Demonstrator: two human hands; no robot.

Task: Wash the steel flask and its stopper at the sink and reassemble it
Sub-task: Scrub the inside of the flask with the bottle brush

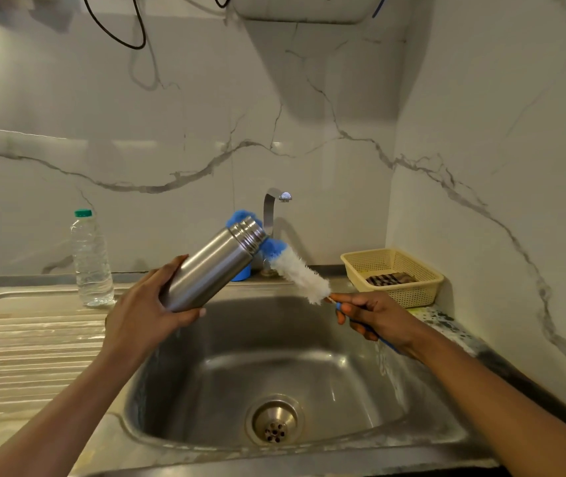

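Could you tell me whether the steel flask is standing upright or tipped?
Tipped: the left hand grips the steel flask by its base above the sink, its threaded neck slanting up toward the tap.

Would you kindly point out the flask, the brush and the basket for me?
flask (pixel 211 266), head view, mid body.
brush (pixel 304 275), head view, white bristles.
basket (pixel 419 294), head view, front wall.

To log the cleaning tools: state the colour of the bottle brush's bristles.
White near the handle, blue toward the tip. The bottle brush shows best in the head view.
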